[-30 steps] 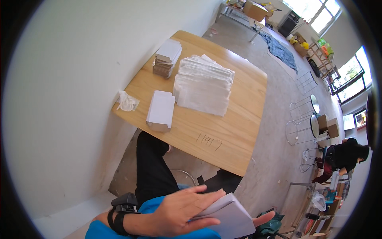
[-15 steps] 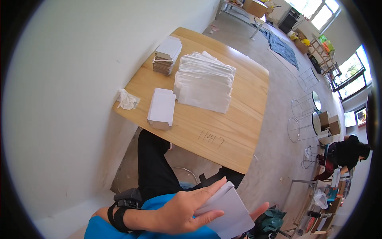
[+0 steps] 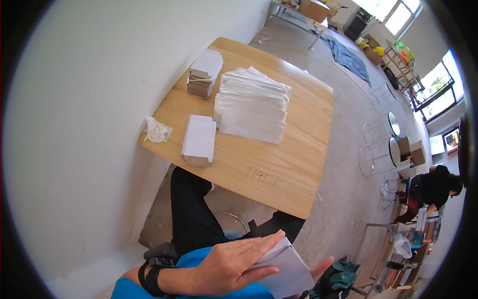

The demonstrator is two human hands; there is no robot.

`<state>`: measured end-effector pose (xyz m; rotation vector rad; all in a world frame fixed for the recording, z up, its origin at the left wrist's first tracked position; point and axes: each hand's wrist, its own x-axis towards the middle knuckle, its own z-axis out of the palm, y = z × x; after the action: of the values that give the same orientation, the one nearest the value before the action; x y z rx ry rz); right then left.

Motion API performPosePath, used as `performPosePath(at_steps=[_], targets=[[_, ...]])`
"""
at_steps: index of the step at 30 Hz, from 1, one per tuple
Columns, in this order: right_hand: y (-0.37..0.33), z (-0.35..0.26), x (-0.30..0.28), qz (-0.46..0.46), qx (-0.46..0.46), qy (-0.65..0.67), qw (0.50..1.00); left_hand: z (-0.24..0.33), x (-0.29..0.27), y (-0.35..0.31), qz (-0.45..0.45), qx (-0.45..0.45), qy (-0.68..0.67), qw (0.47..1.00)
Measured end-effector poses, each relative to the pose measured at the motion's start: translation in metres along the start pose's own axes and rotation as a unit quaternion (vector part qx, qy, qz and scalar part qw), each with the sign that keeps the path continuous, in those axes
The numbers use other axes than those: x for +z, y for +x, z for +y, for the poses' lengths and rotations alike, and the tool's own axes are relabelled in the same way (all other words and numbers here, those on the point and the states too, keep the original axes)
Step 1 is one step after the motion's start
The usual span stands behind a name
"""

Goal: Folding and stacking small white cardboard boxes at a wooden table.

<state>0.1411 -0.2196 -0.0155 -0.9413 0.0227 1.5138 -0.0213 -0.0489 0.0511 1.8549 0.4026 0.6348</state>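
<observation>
Holding a white carton [image 3: 290,277] above the lap at the lower edge of the view, the left hand [image 3: 226,266] pinches its near side, fingers laid close together along the upper edge and thumb against the broad face. The right hand [image 3: 321,269] is mostly hidden behind the carton; a digit shows past its right side, and whether the rest grips or merely supports cannot be told. The carton is tilted, well apart from the desk [image 3: 306,154]. A black device [image 3: 160,255] is strapped to the left wrist, above blue clothing [image 3: 194,255] and black trousers [image 3: 191,214]. On the desk, a second white carton [image 3: 199,137] lies near the front left edge (its end flap faces the person). Behind it stands a tied stack of folded cartons [image 3: 205,67], and to the right of both spreads a layered pile of thin white sheets or sleeves [image 3: 254,109]. A crumpled white item [image 3: 157,130] rests at the left corner, by the wall [image 3: 89,124]. Handwritten marks [image 3: 261,175] appear on the wood near the front. At right are round-topped stools [image 3: 393,151], a dark green bag [image 3: 341,275] and another person [image 3: 429,193] in dark clothing.
</observation>
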Motion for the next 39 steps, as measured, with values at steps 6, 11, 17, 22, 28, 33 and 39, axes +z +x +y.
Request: performPosePath(at_steps=[6,11,17,22,28,33,39], targets=[[0.001,0.0,0.0,0.004,-0.003,0.007,1.0,-0.006,0.003,0.009,0.033,0.078,0.027,0.996],[-0.003,0.0,-0.001,0.007,-0.005,0.002,1.0,-0.006,0.005,0.011,0.018,0.07,-0.022,0.997],[-0.004,-0.001,0.001,0.007,-0.002,0.0,1.0,0.002,0.001,-0.004,0.055,-0.038,-0.122,0.99],[-0.004,0.002,-0.001,0.013,0.004,-0.003,1.0,0.003,-0.004,-0.008,-0.048,-0.1,-0.089,0.99],[-0.003,-0.001,0.0,0.015,0.007,0.0,1.0,-0.003,-0.003,-0.004,-0.048,-0.07,-0.095,0.992],[-0.002,-0.004,0.002,0.018,0.009,-0.005,1.0,-0.001,0.001,-0.004,0.045,-0.06,-0.081,0.994],[-0.011,-0.015,-0.003,0.043,-0.005,-0.013,0.999,0.006,-0.013,0.009,0.038,0.045,0.062,0.996]])
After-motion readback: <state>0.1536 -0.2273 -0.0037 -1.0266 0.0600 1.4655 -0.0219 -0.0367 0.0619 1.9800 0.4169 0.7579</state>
